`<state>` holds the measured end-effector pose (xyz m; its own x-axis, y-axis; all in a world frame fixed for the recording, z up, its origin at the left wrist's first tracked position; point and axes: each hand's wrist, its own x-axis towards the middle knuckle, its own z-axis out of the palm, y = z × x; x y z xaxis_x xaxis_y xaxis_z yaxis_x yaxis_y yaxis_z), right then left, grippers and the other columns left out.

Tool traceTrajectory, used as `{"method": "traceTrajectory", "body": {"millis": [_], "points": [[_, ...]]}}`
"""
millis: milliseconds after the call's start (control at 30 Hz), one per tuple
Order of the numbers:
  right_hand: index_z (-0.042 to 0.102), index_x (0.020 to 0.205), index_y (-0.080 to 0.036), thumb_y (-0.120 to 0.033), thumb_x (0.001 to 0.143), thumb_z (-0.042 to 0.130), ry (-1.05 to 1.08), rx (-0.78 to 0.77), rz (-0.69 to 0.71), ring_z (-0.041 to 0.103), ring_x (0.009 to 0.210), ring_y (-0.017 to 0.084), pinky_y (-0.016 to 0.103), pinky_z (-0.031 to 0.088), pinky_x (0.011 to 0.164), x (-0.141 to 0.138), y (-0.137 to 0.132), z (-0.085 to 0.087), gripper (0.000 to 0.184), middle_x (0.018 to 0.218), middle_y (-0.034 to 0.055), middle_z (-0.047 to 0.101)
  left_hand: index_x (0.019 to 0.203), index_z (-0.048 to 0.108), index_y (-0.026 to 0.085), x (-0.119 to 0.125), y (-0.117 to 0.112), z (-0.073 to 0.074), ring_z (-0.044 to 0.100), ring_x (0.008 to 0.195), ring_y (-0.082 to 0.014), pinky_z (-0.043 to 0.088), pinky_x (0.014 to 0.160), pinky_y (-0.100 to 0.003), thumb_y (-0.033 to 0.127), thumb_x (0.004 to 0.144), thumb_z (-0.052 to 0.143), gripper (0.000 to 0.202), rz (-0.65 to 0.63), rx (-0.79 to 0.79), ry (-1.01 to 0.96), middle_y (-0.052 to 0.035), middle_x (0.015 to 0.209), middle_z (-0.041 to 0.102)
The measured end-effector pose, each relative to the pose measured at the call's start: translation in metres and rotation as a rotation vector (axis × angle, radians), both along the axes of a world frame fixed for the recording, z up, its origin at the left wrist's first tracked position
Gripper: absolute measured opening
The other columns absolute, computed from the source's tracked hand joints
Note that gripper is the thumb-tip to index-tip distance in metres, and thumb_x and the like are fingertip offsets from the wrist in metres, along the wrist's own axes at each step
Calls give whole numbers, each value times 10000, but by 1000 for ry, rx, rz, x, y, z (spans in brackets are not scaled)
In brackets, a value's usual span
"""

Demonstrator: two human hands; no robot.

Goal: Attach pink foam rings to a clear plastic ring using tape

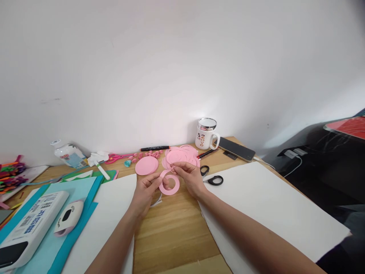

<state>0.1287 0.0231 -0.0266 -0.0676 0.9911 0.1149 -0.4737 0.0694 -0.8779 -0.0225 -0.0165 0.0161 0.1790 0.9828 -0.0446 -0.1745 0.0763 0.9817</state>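
My left hand (146,188) and my right hand (188,177) meet over the wooden desk (173,232), both pinching a pink paper ring (169,185) cut in a spiral. The left fingers grip its left edge. The right fingers pinch its top end, close to a pile of pink paper discs (179,155) behind. One larger pink disc (146,165) lies flat to the left of the pile. Black-handled scissors (212,178) rest just right of my right hand.
A white mug (205,134) with a shiny lid and a phone (236,148) stand at the back right. White sheets (268,201) flank the bare wood. Teal paper (74,190), a white box (31,224), a punch (68,217), a marker (154,148) and small pink rolls (148,154) lie left and behind.
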Motion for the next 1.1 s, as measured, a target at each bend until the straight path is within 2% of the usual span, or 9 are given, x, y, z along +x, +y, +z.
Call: {"method": "traceTrajectory", "body": {"millis": [267, 500, 800, 967, 1100], "points": [[637, 715, -174, -283, 608, 718, -35, -1, -48, 584, 629, 127, 290, 472, 680, 1, -2, 4, 173, 678, 5, 641, 768, 659, 117, -1, 1, -3, 519, 616, -120, 429, 592, -236, 295, 725, 614, 189, -3, -1, 26, -51, 688, 608], [663, 808, -178, -308, 626, 703, 23, -18, 5, 610, 719, 148, 323, 476, 763, -1, -1, 2, 228, 797, 36, 673, 750, 663, 119, -2, 2, -3, 524, 626, -126, 434, 592, -243, 300, 698, 635, 190, 65, 5, 34, -58, 693, 618], [616, 688, -176, -298, 575, 734, -32, -15, -62, 571, 602, 122, 273, 466, 629, -1, -2, 5, 204, 655, -5, 626, 845, 677, 137, -2, 0, -3, 530, 614, -124, 429, 598, -239, 289, 701, 635, 213, 38, -32, 13, -44, 683, 622], [649, 780, -173, -328, 589, 719, -11, -60, -38, 587, 645, 132, 305, 480, 705, -2, -2, 2, 256, 715, 14, 647, 829, 675, 129, -4, -1, -5, 534, 624, -126, 427, 582, -230, 281, 717, 620, 197, 67, -17, 15, -52, 696, 625], [656, 814, -174, -327, 599, 714, 15, -68, 10, 611, 717, 151, 333, 469, 778, -2, -2, 1, 270, 775, 37, 674, 907, 674, 138, -4, -1, -4, 528, 612, -109, 435, 589, -224, 282, 725, 614, 240, 73, -7, 15, -34, 675, 616]]}}
